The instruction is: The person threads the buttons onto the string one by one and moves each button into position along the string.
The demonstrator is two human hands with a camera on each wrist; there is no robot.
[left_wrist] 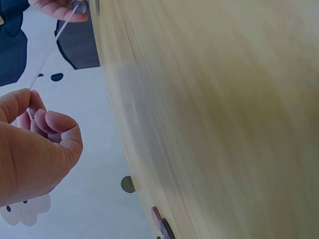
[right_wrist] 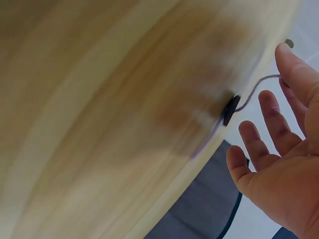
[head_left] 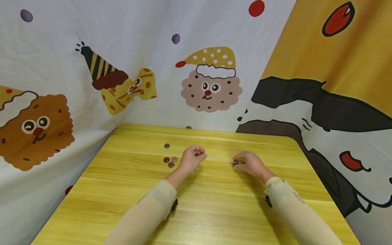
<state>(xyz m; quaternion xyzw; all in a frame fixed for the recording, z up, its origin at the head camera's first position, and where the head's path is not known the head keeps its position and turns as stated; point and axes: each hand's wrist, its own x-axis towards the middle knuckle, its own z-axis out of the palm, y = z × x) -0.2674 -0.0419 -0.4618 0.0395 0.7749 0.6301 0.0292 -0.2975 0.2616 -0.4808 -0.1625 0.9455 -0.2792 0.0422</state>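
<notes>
A thin pale string (head_left: 219,159) runs nearly straight between the two hands, above the wooden table. My left hand (head_left: 191,158) pinches one end of it between thumb and forefinger, the other fingers curled. On the right, my right hand (head_left: 251,164) has a dark round button (head_left: 235,162) at its fingertips. The right wrist view shows that button (right_wrist: 231,110) threaded on the string (right_wrist: 256,89), which leads up to the thumb and forefinger; the remaining fingers (right_wrist: 256,142) spread loosely. A short tail of string (right_wrist: 205,144) shows beyond the button.
Several loose buttons lie left of my left hand: a dark red one (head_left: 166,159), a pinkish one (head_left: 174,159), a grey-brown one (head_left: 171,164) and another brown one (head_left: 166,146) farther back. A printed curtain (head_left: 147,109) hangs behind the table (head_left: 208,211).
</notes>
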